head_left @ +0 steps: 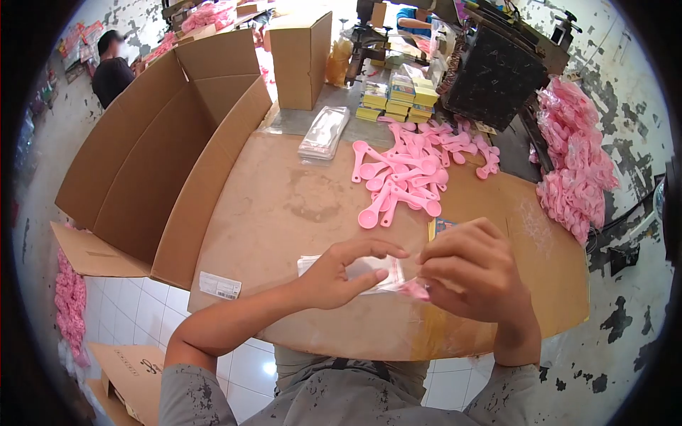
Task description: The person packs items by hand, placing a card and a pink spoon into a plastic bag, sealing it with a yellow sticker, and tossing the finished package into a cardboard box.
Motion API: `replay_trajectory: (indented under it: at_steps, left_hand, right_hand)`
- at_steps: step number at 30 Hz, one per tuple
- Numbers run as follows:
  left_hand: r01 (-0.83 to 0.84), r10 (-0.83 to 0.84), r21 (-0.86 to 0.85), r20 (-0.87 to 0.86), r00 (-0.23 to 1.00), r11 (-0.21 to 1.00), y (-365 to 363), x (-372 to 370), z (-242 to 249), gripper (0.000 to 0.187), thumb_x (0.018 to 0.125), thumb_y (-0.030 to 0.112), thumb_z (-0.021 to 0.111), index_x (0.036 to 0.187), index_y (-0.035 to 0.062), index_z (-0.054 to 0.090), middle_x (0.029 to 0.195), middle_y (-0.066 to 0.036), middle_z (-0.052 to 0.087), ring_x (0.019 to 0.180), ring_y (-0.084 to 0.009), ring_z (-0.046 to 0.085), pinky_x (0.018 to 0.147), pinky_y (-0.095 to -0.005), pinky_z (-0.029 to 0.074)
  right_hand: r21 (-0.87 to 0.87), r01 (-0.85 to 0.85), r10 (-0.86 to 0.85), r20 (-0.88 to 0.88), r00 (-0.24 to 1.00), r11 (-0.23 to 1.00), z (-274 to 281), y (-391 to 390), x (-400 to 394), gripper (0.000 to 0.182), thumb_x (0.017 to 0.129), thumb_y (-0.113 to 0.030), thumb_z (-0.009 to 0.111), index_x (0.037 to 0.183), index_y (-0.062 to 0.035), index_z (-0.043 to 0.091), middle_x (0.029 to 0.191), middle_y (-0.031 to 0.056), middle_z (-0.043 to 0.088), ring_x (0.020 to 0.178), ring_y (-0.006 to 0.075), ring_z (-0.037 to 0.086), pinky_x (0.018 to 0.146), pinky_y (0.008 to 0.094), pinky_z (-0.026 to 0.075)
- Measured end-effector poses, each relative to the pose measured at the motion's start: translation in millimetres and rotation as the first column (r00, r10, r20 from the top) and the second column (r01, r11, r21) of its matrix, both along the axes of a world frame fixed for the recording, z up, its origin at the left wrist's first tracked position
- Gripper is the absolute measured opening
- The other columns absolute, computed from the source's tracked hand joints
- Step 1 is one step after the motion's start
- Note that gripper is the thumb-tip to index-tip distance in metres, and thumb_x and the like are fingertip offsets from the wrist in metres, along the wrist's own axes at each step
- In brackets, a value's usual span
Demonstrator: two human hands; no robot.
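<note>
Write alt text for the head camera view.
A person's left hand is open and the right hand curls beside clear plastic and something pink, over a cardboard-topped table. Beyond lie a pile of pink scoops and a stack of clear bags; an open carton stands at left.

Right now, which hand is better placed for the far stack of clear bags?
Left hand, I judge: it is nearer the stack of clear bags, its thumb and fingertips apart.

barcode label (219, 285): too small | carton flap (133, 369): unclear | black box (491, 77): marks unclear
</note>
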State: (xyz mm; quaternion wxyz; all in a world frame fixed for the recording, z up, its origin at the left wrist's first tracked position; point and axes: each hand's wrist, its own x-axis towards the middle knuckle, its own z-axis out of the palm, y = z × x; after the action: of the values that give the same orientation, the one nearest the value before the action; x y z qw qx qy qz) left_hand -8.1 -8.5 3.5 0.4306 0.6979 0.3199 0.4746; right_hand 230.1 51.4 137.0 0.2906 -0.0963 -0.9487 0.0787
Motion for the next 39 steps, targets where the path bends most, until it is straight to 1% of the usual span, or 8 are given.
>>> replay_trajectory:
  at_steps: [4, 13, 19, 24, 28, 34, 37, 39]
  left_hand:
    - [0.002, 0.004, 0.090, -0.063, 0.998, 0.996, -9.0, 4.6, 7.2, 0.052, 0.096, 0.008, 0.070, 0.146, 0.0048, 0.055, 0.139, -0.013, 0.065, 0.130, -0.0239, 0.061, 0.111, -0.0424, 0.047]
    - [-0.087, 0.086, 0.017, 0.046, 0.995, 0.996, -8.7, 12.4, 2.0, 0.048, 0.100, 0.003, 0.068, 0.146, 0.0026, 0.054, 0.130, -0.013, 0.071, 0.111, -0.0210, 0.074, 0.089, -0.0328, 0.060]
    - [-0.186, 0.201, -0.144, 0.092, 0.975, 0.972, -12.3, 8.4, 13.9, 0.049, 0.100, -0.001, 0.065, 0.147, -0.0012, 0.052, 0.113, -0.011, 0.078, 0.105, -0.0138, 0.073, 0.081, -0.0266, 0.059]
    - [-0.339, 0.337, 0.015, 0.067, 0.939, 0.941, -13.6, 15.0, -3.7, 0.051, 0.095, 0.009, 0.075, 0.142, 0.0006, 0.058, 0.088, -0.009, 0.080, 0.062, -0.0110, 0.069, 0.053, -0.0271, 0.053]
    - [-0.355, 0.385, 0.178, -0.185, 0.904, 0.918, -13.1, 10.1, -0.2, 0.055, 0.091, 0.014, 0.078, 0.140, -0.0005, 0.058, 0.090, -0.011, 0.079, 0.056, -0.0197, 0.069, 0.054, -0.0324, 0.055]
    - [-0.244, 0.320, 0.254, -0.326, 0.890, 0.936, -10.0, 13.3, -6.4, 0.058, 0.093, 0.009, 0.075, 0.146, 0.0011, 0.055, 0.091, -0.007, 0.080, 0.057, -0.0186, 0.068, 0.057, -0.0285, 0.056]
    - [-0.212, 0.234, 0.108, -0.276, 0.932, 0.971, -7.3, 10.1, -4.7, 0.056, 0.095, 0.005, 0.072, 0.148, 0.0031, 0.054, 0.094, -0.008, 0.080, 0.068, -0.0120, 0.070, 0.062, -0.0272, 0.056]
    - [-0.190, 0.180, -0.062, -0.136, 0.974, 0.980, -3.2, 11.9, -18.5, 0.056, 0.096, 0.001, 0.070, 0.149, 0.0044, 0.053, 0.096, -0.009, 0.079, 0.077, -0.0079, 0.071, 0.066, -0.0259, 0.057]
  right_hand:
    - [-0.084, 0.157, -0.138, 0.204, 0.969, 0.984, -7.5, -0.9, -0.2, 0.017, 0.086, -0.010, 0.080, 0.100, -0.0057, 0.072, 0.086, 0.0073, 0.068, 0.076, 0.0215, 0.068, 0.066, 0.0333, 0.051]
    - [-0.450, 0.149, -0.152, 0.031, 0.988, 0.880, -26.7, 1.1, -21.8, 0.019, 0.092, -0.011, 0.077, 0.107, -0.0029, 0.071, 0.085, 0.0111, 0.069, 0.070, 0.0205, 0.069, 0.060, 0.0339, 0.052]
    - [0.204, 0.179, -0.133, -0.219, 0.967, 0.963, -40.9, 8.4, -31.1, 0.024, 0.083, -0.008, 0.078, 0.106, -0.0063, 0.071, 0.102, 0.0069, 0.069, 0.093, 0.0238, 0.069, 0.077, 0.0365, 0.051]
    - [0.402, 0.219, -0.193, -0.104, 0.976, 0.889, -55.4, 1.6, -45.2, 0.029, 0.078, -0.015, 0.076, 0.104, -0.0029, 0.071, 0.109, 0.0072, 0.066, 0.104, 0.0244, 0.064, 0.088, 0.0370, 0.048]
    - [0.498, 0.194, -0.193, -0.054, 0.980, 0.845, -62.4, 8.4, -47.2, 0.026, 0.076, -0.017, 0.072, 0.097, -0.0016, 0.070, 0.105, 0.0075, 0.064, 0.103, 0.0242, 0.062, 0.088, 0.0371, 0.047]
    - [0.363, 0.191, -0.246, 0.110, 0.963, 0.912, -61.9, 24.4, -39.0, 0.018, 0.075, -0.012, 0.069, 0.091, -0.0056, 0.062, 0.098, 0.0084, 0.058, 0.097, 0.0262, 0.059, 0.084, 0.0397, 0.047]
    - [0.190, 0.368, -0.358, -0.087, 0.930, 0.910, -50.2, 38.2, -14.6, 0.010, 0.084, -0.007, 0.066, 0.092, -0.0047, 0.060, 0.096, 0.0081, 0.059, 0.096, 0.0240, 0.061, 0.082, 0.0385, 0.048]
    - [-0.361, 0.278, -0.293, 0.016, 0.956, 0.890, -35.2, 40.8, 16.3, 0.004, 0.091, -0.005, 0.063, 0.091, -0.0044, 0.059, 0.087, 0.0062, 0.059, 0.084, 0.0192, 0.062, 0.073, 0.0356, 0.049]
